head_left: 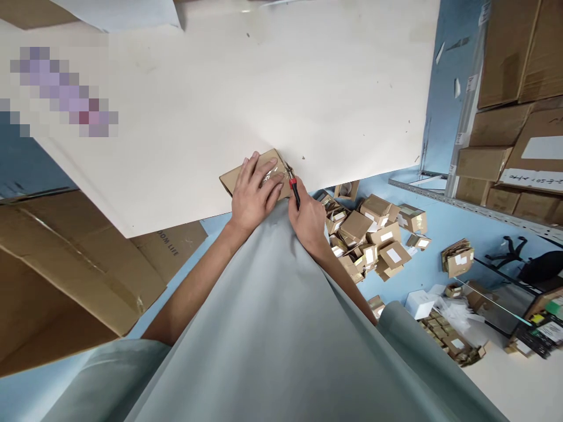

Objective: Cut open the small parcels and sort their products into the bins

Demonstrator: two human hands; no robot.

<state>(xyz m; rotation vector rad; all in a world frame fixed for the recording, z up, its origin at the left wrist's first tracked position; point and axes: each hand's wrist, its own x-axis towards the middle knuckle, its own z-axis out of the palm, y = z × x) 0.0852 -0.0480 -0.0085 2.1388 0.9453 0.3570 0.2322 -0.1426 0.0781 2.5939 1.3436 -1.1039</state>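
A small brown cardboard box with clear tape on it lies at the near edge of the white table. My left hand rests on top of the box, fingers spread and pressed against its upper face. At the right end of the box, my right hand is closed around a cutter with a red and black handle. The cutter's narrow metal end touches or nearly touches the box's right edge; its exact shape is too small to tell.
A large open carton stands left of the table. Many small boxes lie heaped on the blue floor at right. Stacked cartons fill a shelf on the far right. White paper lies at the table's back left.
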